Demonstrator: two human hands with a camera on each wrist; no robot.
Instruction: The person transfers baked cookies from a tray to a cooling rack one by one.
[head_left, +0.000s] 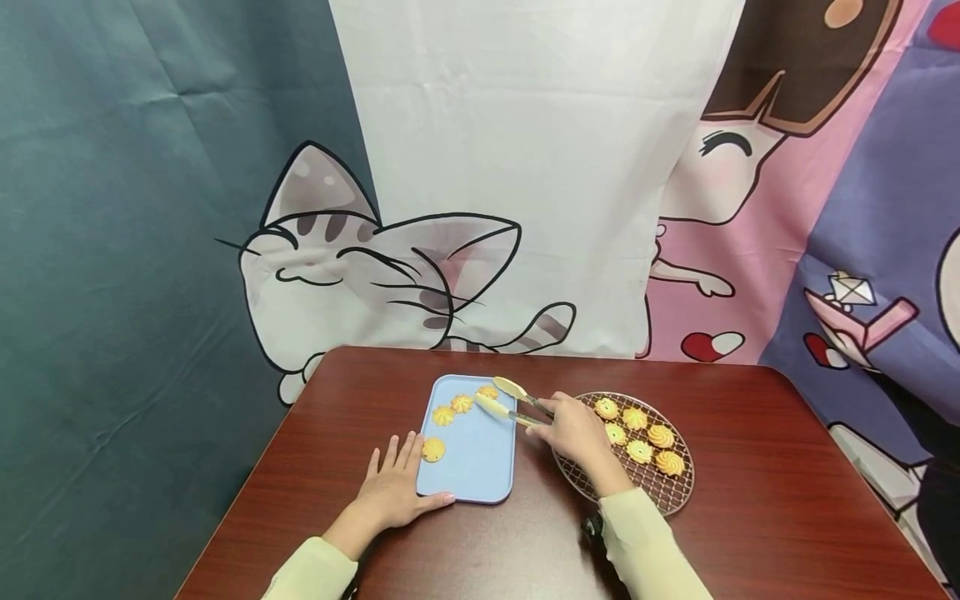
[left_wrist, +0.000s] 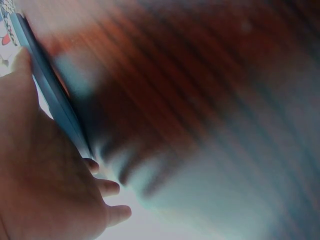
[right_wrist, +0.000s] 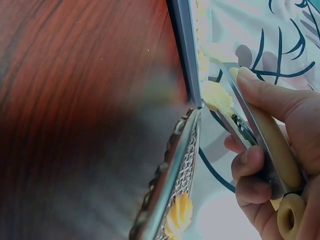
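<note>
My right hand (head_left: 573, 429) grips a pair of tongs (head_left: 492, 407) with pale yellow tips and metal arms. The tips stand apart over the upper right of a light blue tray (head_left: 468, 462), close to a piped cookie (head_left: 487, 391) at its far edge. Other golden cookies (head_left: 443, 415) lie along the tray's left side. In the right wrist view, thumb and fingers wrap the tongs' yellow-padded handle (right_wrist: 277, 142). My left hand (head_left: 393, 492) lies at the tray's lower left corner, fingers spread along the left edge and thumb at the near edge.
Right of the tray, partly under my right forearm, is a round wire rack (head_left: 671, 497) with several swirl cookies (head_left: 661, 437). Everything sits on a dark red-brown wooden table (head_left: 757, 500). A printed cloth (head_left: 555, 167) with cartoon figures hangs behind the table.
</note>
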